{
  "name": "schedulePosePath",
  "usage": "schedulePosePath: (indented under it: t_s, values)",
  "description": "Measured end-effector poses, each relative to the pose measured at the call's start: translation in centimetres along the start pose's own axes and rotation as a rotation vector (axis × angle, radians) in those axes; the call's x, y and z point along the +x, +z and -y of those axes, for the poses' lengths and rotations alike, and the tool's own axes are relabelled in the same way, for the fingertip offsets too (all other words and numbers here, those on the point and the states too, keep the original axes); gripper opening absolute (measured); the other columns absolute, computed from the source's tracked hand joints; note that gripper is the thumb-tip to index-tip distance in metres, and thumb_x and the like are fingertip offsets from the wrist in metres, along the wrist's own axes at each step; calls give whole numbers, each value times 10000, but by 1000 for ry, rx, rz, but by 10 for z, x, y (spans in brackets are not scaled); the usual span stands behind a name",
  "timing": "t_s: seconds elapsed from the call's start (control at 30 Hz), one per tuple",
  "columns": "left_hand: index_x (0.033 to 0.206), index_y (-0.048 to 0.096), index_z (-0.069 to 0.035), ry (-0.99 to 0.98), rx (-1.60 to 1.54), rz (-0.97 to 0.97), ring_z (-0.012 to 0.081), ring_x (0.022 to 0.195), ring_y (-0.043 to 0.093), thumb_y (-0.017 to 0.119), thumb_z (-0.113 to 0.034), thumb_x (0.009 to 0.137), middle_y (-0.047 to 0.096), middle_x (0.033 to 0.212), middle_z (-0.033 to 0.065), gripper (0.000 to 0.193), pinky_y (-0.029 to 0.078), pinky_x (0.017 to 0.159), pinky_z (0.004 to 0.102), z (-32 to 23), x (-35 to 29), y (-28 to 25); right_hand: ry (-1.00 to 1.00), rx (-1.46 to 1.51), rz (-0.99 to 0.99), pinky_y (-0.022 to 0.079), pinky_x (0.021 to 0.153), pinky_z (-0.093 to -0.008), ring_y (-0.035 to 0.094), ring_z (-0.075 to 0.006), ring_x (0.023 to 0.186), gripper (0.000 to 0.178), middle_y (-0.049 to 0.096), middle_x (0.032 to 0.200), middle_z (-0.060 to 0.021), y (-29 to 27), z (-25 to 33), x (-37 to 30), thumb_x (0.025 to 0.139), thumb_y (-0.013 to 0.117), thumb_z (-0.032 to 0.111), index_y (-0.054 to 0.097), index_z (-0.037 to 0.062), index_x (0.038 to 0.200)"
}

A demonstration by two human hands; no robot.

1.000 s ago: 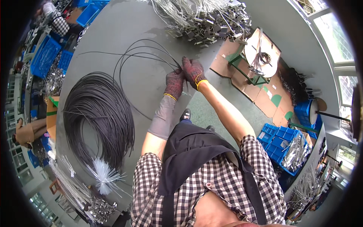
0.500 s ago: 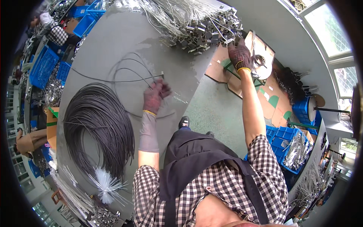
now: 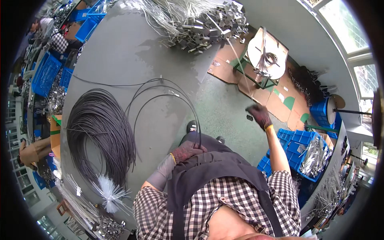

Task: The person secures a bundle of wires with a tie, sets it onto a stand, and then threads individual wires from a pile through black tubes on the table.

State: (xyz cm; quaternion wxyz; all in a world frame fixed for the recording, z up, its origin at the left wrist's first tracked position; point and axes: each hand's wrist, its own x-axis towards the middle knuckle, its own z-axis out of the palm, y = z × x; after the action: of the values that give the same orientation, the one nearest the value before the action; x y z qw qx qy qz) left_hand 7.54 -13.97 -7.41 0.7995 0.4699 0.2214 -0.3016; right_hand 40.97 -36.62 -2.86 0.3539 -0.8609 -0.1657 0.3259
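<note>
My left hand, in a dark red work glove, is against my apron and closed around a black cable. That cable bends in wide loops over the grey table. My gloved right hand is out over the floor to the right. A thin pale cord runs taut between it and the heap of small dark blocks with white cords at the table's far end; its fingers are closed on the cord. Beside those fingers is a small black piece; whether it hangs or lies on the floor I cannot tell.
A big coil of black cable lies on the table's left, with a clear plastic-strand bundle below it. Far right stands a round-topped stand with a small dark coil. Blue crates sit near my right arm. A co-worker is at far left.
My left hand has drawn the black cable back to my apron. My right hand has come from the far heap toward me, with the pale cord stretched out behind it.
</note>
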Motion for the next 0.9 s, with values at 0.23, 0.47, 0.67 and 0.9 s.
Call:
schedulePosePath:
  t_s: [0.23,0.47,0.67,0.9]
  values:
    - [1124,665,-37,-56,110,-205,146,846,656,647,-211,903,688,1003,78,283,540,757,264,-70,18,51,-381,328,-131,511,685,-304,640,-182,692,242,682,841,-129,4,156,67,905,549,154,638,-17,1051]
    - [1369,436,-66,360,-431,-217,297,788,691,599,-280,949,611,1132,201,499,607,703,424,-159,96,56,-448,183,-337,500,660,-319,648,-190,675,218,674,770,-122,3,111,30,960,511,144,650,25,1079]
    - [1350,442,-106,509,-591,-65,334,797,689,571,-201,960,628,1098,189,421,604,711,480,-189,163,60,4,233,-124,473,641,-253,572,-96,651,252,616,676,-45,0,-57,-127,987,504,178,669,30,1108]
    - [1174,546,-48,638,-712,-29,336,845,688,590,-166,949,673,964,157,258,586,792,505,-196,175,58,466,188,155,397,529,-234,493,-80,569,217,606,665,-3,7,-152,-261,948,543,149,695,47,1064]
